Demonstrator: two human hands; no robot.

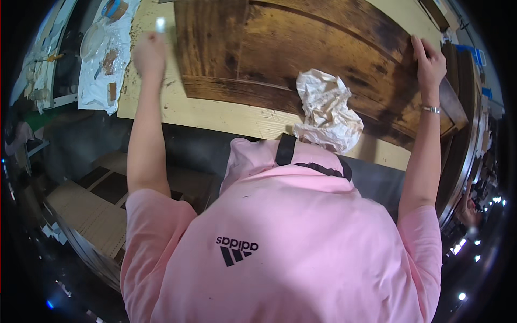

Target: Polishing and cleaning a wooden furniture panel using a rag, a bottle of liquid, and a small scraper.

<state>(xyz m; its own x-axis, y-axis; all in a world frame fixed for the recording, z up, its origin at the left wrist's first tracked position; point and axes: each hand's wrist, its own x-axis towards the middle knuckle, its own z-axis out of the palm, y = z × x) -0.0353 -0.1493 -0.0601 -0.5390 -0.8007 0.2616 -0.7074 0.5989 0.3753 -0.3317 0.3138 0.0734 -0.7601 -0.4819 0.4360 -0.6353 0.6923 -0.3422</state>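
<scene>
A brown-stained wooden panel (301,48) with a raised frame and dark blotches lies on the pale work table. My left hand (149,56) is just left of the panel, slightly blurred, its fingers curled. At its fingertips shows a small bright white spot, perhaps a shiny piece; I cannot make out what it is. At the panel's right end, my right hand (429,67) has its fingers on the far edge and grips it there. A crumpled, stained white cloth or paper (328,110) rests over the panel's near edge, close to my body.
Left of the panel, a white sheet (96,81) bears a blue-rimmed container (114,9), a clear dish (93,43) and brown-stained bits. Flat cardboard (89,212) is stacked low on the left. More dark wooden boards (467,81) stand at the right, near another person's hand (468,212).
</scene>
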